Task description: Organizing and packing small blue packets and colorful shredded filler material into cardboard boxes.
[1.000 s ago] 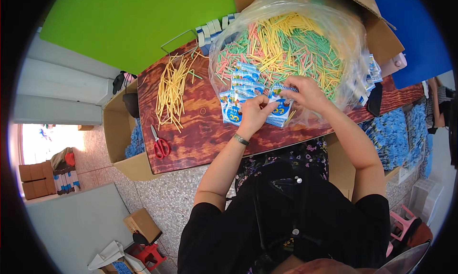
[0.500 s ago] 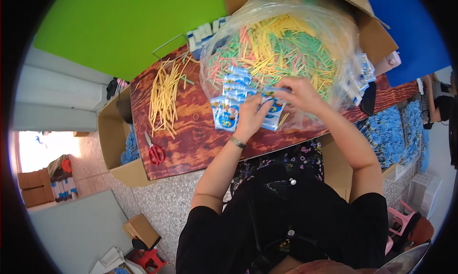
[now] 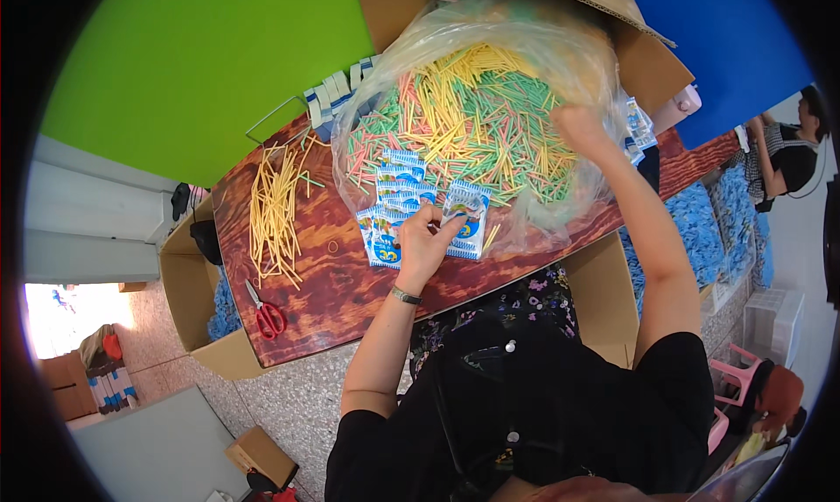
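My left hand (image 3: 423, 247), with a watch on its wrist, pinches the lower part of a small blue-and-white packet (image 3: 469, 206) lying on the table. Beside it, more such packets (image 3: 382, 241) overlap in a staggered pile. My right hand (image 3: 579, 129) is closed over the right side of a heap of thin yellow, green and pink sticks (image 3: 490, 100); whatever its fingertips hold is hidden. The heap lies in an open clear plastic bag (image 3: 573, 60), which spills from a cardboard box (image 3: 652, 60).
Loose yellow sticks (image 3: 276, 209) lie at the left of the red-brown table (image 3: 337, 314), near red-handled scissors (image 3: 269, 318) and a rubber band (image 3: 332, 247). White-and-blue bundles (image 3: 328, 95) stand behind. Boxes of blue packets (image 3: 691, 222) stand at the right, with another person (image 3: 783, 156) beyond.
My right hand has left the packets and moved up and right to the sticks. My left hand stays at the packet, which now shows more fully. The whole view has shifted slightly.
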